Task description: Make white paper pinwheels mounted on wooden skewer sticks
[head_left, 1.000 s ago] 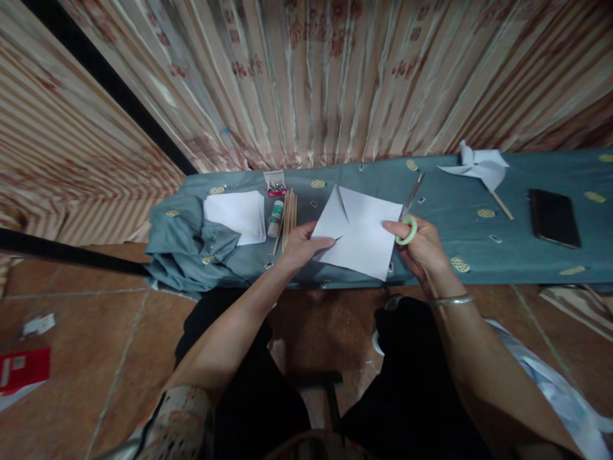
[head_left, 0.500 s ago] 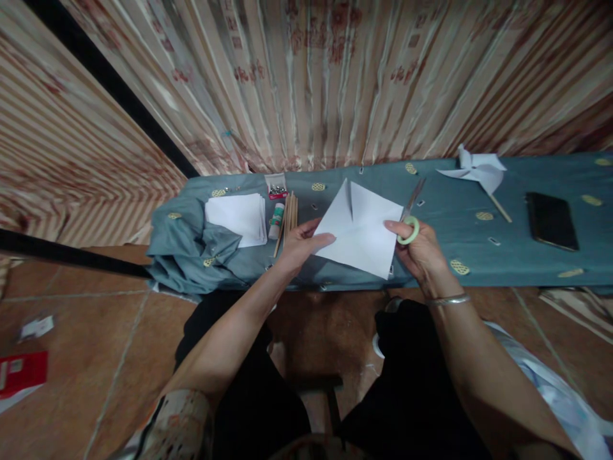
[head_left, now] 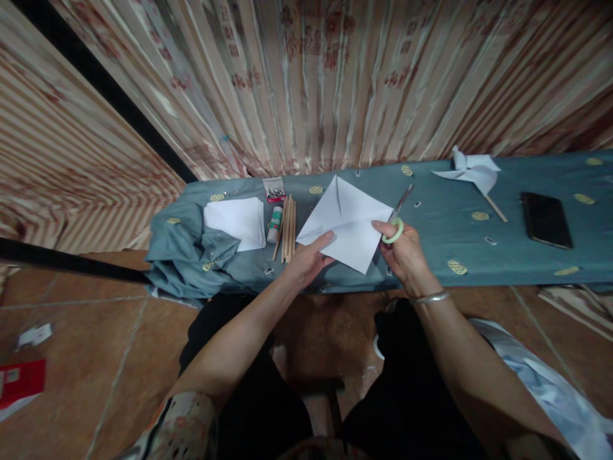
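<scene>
A white square sheet of paper [head_left: 352,223] is held between my two hands, with one corner pointing away from me. A slit runs in from that far corner, and a crease crosses the middle. My left hand [head_left: 309,259] pinches the lower left edge, thumb on top. At the right corner my right hand [head_left: 402,249] grips the paper with its thumb and also keeps hold of scissors [head_left: 393,230] with pale green handles. The scissor blades point up and away, beyond the paper's right side.
On the blue-green cloth [head_left: 431,255] lie a paper stack [head_left: 234,220], a glue stick [head_left: 274,225], several wooden sticks [head_left: 289,227] and a small box of metal pins [head_left: 274,191]. To the right are a paper pinwheel [head_left: 474,172] and a dark phone [head_left: 546,219]. A striped curtain [head_left: 311,83] hangs behind.
The paper has turned slightly and shifted left, and its slit now looks narrower. My left hand has slid along the lower left edge towards the near corner. My right hand moved left with the scissors.
</scene>
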The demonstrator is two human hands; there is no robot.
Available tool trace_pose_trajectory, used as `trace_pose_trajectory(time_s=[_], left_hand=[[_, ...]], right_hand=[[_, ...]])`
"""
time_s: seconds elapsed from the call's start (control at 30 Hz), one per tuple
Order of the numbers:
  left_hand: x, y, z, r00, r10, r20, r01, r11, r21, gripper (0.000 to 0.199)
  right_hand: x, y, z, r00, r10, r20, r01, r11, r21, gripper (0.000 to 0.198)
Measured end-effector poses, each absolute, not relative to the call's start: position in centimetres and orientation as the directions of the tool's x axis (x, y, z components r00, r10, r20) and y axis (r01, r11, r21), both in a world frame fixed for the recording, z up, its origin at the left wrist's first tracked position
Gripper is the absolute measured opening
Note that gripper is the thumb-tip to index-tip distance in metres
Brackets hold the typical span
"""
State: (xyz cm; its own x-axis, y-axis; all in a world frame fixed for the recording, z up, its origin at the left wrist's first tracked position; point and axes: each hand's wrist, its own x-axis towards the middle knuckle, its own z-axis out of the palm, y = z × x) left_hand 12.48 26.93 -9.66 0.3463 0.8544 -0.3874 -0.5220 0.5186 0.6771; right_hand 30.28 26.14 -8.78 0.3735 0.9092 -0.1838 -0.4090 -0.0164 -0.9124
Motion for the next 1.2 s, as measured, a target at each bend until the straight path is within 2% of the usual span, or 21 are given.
trace_pose_trajectory(time_s=[0.17,0.33,0.5,0.6,0.9,1.2], left_hand=[[12.2,27.6,-9.0,0.238,0.865,-0.442,-0.563,0.494,0.663,0.029],[10.5,28.8,-7.6,0.140,0.905,-0.401,-0.617,0.397,0.680,0.028],[9.0,29.7,-7.2,0.054,0.924,-0.378,-0.650,0.320,0.689,0.027],[8.7,29.7,-7.2,0.052,0.928,-0.369,-0.651,0.312,0.692,0.028],[8.9,29.3,-7.2,0.061,0.916,-0.397,-0.641,0.340,0.688,0.036],[9.0,29.1,-7.3,0.066,0.929,-0.365,-0.609,0.327,0.723,0.033]], right_hand=[[30.1,25.7,-9.3,0.258,0.953,-0.157,-0.292,-0.078,-0.953,0.040],[30.5,24.4,-9.2,-0.015,0.982,-0.188,-0.103,-0.188,-0.977,0.061],[30.1,22.7,-8.9,-0.321,0.906,-0.274,0.094,-0.258,-0.962,0.064],[29.5,22.1,-9.2,-0.419,0.854,-0.309,0.161,-0.265,-0.951,0.066],[28.4,22.1,-9.1,-0.451,0.834,-0.316,0.201,-0.250,-0.947,0.069],[28.3,22.3,-9.3,-0.436,0.827,-0.354,0.172,-0.310,-0.935,0.066]])
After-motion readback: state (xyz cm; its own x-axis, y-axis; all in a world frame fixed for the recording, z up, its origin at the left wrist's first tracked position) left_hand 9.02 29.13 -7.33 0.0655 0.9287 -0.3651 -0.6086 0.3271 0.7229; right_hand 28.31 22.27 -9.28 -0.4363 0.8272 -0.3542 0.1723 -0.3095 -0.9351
